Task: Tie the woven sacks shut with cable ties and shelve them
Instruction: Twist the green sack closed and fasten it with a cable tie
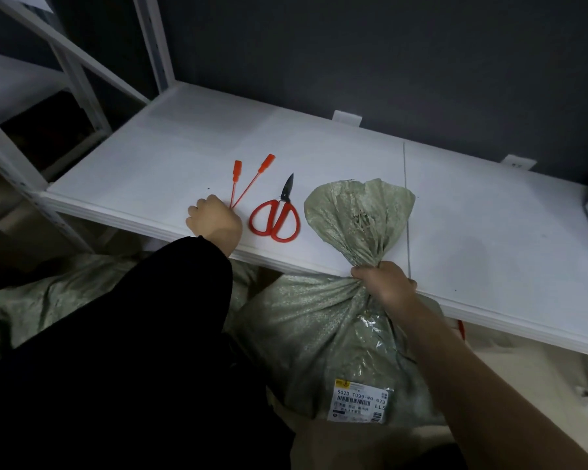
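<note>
While the right hand clamps the gathered neck of the woven sack, fingers wrapped tight round the bunched cloth, the left hand rests on the white shelf at the tail ends of two red cable ties.

Left hand: knuckles up, fingers curled over the point where the two tails meet. Fingertips hidden, so I cannot tell whether the pinch has closed.

Sack position: body stands on the floor against the shelf's front edge; flared mouth above the fist lies draped on the shelf board. Printed label faces up. Not tied yet.

Red-handled scissors lie between ties and sack mouth, untouched.

Step judged: fetching a tie for closure; shelving not begun.

Next move calls for separating one tie from the pair, carrying it across to the neck, and looping it just by the right fist without that grip slackening. Threading the tail one-handed looks the awkward part.
</note>
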